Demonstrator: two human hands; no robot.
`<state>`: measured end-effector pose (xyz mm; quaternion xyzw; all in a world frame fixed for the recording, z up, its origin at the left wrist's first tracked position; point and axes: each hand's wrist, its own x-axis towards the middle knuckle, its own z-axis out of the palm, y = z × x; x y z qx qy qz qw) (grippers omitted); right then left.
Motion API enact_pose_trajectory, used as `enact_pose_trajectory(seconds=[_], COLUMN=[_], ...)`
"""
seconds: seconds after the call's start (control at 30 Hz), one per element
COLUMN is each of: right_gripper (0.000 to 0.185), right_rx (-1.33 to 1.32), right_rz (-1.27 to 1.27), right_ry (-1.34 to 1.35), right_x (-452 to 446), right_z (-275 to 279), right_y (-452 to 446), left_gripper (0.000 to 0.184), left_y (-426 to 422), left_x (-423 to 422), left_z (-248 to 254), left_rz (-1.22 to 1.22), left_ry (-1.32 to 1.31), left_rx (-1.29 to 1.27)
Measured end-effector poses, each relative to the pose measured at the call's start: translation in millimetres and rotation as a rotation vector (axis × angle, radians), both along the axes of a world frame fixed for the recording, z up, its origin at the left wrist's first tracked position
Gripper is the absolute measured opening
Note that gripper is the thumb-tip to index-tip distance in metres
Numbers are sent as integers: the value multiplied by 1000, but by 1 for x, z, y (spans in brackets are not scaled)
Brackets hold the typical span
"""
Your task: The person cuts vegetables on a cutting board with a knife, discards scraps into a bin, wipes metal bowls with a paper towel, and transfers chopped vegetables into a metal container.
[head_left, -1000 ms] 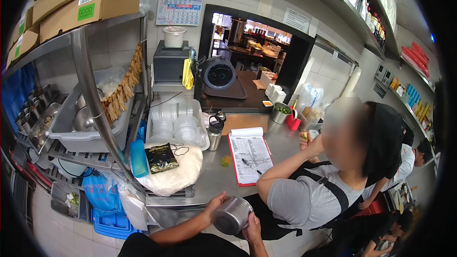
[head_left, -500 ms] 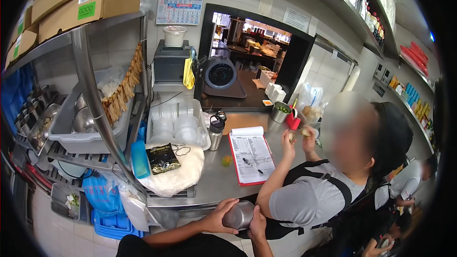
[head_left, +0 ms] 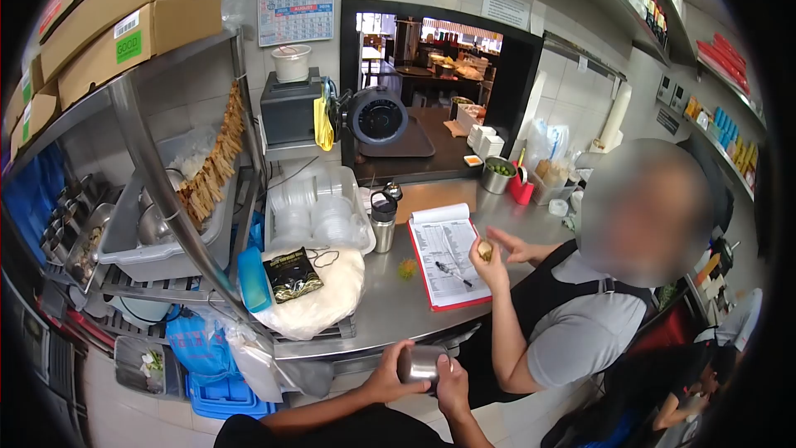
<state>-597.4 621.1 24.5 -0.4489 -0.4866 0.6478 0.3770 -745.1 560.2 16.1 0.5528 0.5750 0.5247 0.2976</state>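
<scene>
In the head view I hold a small stainless steel cup at the counter's front edge. My left hand wraps its left side, and my right hand grips its right side, thumb against the metal. The cup lies tilted, and its inside is hidden from me. Beyond it, on the steel counter, rests a red clipboard with printed sheets and a pen. Facing me at the right, a co-worker in a grey shirt holds a small brownish round thing in one hand, with the other hand open beside it.
A white bag with a black packet and blue case lies left on the counter. Behind are a tub of plastic containers, a steel tumbler and a pass-through window. A metal rack post stands left.
My view has shifted. The cup has turned in my hands, showing more of its side. The co-worker has turned toward me and lowered their hands, one now opened beside the clipboard.
</scene>
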Motion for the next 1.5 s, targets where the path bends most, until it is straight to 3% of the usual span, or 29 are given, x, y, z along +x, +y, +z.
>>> enact_pose_trajectory(seconds=[0.13, 0.17, 0.23, 0.3, 0.33, 0.47, 0.63, 0.7, 0.77, 0.83, 0.93, 0.97, 1.03, 1.1, 1.17, 1.33, 1.4, 1.43, 1.5], right_gripper=[26, 25, 25, 23, 21, 12, 14, 17, 16, 16, 11, 17, 24, 25, 25, 23, 20, 19, 18], right_rx=[361, 436, 530, 919, 824, 868, 976, 1039, 1032, 1030, 789, 700, 322, 193, 108, 347, 825, 913, 983], right_rz=[169, 219, 248, 378, 383, 422, 398, 384, 351, 309, 134, 132, 92, 174, 349, 513, 399, 305, 157], right_ry=[-176, -192, -134, -252, -266, -384, -585, -695, -698, -693, -450, -410, -281, -290, -231, -391, -691, -751, -841], right_x=[9, 12, 16, 27, 31, 39, 30, 24, 17, 9, -1, -2, -6, 0, 8, 22, 27, 23, 14], right_z=[-4, -4, 0, -9, -15, -31, 10, 26, 33, 32, 19, 17, 16, 8, 8, 30, 16, 12, 6], right_y=[-25, -29, -25, -14, -13, 2, 16, 18, 17, 16, 2, -3, -18, -24, -27, -36, -32, -32, -32], left_gripper=[69, 62, 56, 46, 46, 50, 54, 60, 62, 60, 61, 61, 60, 59, 61, 63, 60, 57, 57], left_y=[5, 9, 8, 1, 1, 2, 9, 15, 15, 13, 17, 18, 23, 23, 21, 28, 33, 32, 36], left_x=[-8, -15, -25, -38, -38, -33, -24, -27, -31, -41, -47, -48, -53, -59, -66, -61, -63, -55, -54], left_z=[0, -27, -32, -34, -37, -23, -37, -45, -36, -22, -32, -36, -57, -45, -24, -24, -35, -38, -47], left_rz=[41, 7, -67, -305, -334, -409, -465, -618, -694, -689, -694, -698, -791, -614, -618, -816, -911, -813, -888], left_ry=[-715, -944, -1281, -1435, -1392, -1316, -1237, -1214, -1160, -1188, -1169, -1164, -1138, -1205, -1257, -1287, -1291, -1289, -1228], left_rx=[-189, -194, -268, -432, -425, -450, -396, -656, -643, -795, -793, -789, -848, -798, -761, -736, -738, -720, -758])
